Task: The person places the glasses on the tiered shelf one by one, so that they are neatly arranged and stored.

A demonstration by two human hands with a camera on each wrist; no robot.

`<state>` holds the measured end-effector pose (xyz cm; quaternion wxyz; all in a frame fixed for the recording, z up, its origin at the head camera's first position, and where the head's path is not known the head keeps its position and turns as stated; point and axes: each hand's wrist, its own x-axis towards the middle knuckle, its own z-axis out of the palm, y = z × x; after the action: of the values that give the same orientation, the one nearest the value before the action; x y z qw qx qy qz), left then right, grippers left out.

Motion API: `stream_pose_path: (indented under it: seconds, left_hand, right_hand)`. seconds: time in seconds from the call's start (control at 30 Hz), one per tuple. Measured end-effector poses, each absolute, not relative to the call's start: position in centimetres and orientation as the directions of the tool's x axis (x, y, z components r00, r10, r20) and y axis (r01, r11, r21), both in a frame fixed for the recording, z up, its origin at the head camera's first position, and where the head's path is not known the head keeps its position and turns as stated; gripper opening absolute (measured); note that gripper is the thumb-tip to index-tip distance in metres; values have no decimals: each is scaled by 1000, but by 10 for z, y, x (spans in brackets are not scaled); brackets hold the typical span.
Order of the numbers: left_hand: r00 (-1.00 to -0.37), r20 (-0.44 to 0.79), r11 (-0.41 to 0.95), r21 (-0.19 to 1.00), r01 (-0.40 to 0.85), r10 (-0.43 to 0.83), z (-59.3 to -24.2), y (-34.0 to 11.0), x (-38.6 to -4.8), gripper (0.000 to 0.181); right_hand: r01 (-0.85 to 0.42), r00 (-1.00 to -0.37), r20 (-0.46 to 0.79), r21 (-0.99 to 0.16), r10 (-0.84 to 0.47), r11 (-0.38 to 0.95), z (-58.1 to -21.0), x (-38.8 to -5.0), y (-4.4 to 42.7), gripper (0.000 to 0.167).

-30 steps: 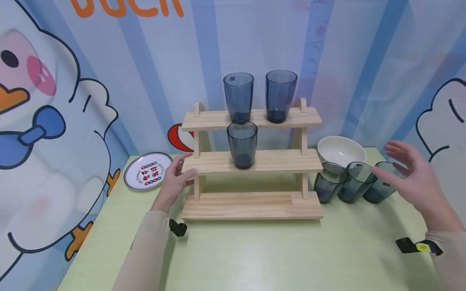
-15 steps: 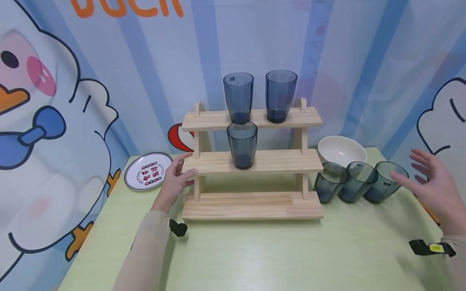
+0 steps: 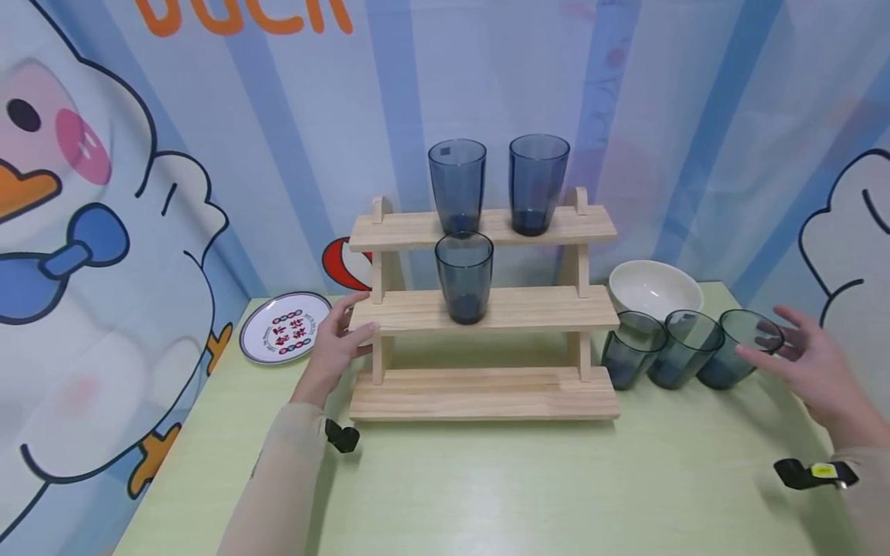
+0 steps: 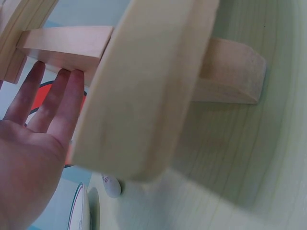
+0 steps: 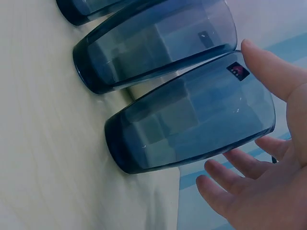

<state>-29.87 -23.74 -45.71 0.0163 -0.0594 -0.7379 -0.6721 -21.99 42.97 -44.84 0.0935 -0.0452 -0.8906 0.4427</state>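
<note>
The left grip (image 3: 332,351) holds the rack (image 3: 480,392); the wide right grip (image 3: 815,371) best clasps the likely slick, fragile end glass (image 5: 192,117) mid-wall.

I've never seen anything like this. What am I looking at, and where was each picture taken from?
There is no machine at work here, just a person's two bare hands. The wide picture comes from a camera worn on the head; the two close-ups come from one on each wrist.

On the table stands a wooden rack. Two glasses are on its top shelf and one glass on the middle one. To its right are three more glasses in a row and a bowl; to its left, a plate.

The left hand holds the rack's left side. The right hand is around the rightmost glass; whether it touches is hard to tell.
</note>
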Motion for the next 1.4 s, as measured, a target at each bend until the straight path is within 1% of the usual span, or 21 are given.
stream_pose_path:
  seconds: [0.23,0.4,0.67,0.9,1.17,1.4]
  left_hand:
    - [-991,112,77,990,117,70,-459,-237,-299,59]
    - [-991,116,83,989,122,72,-459,-238,-300,60]
    - [-991,110,88,989,117,73,-462,-240,-301,58]
    - [-992,99,80,991,105,77,-460,-239,-301,59]
    - [-992,100,81,991,106,72,-460,-239,-303,58]
    - [-992,104,78,991,110,74,-461,-239,-303,58]
  right_hand:
    - [-46,-988,121,-822,95,568,-460,-219,433,97]
    - [-86,-984,157,-832,83,548,-464,-220,431,95]
    - [-74,-974,175,-848,147,525,-474,-224,424,94]
    - [-78,-968,185,-867,171,493,-475,-225,420,91]
    - [-19,-955,171,-851,243,525,-478,-226,417,89]
    - [-4,-947,175,-846,271,533,-476,-223,413,87]
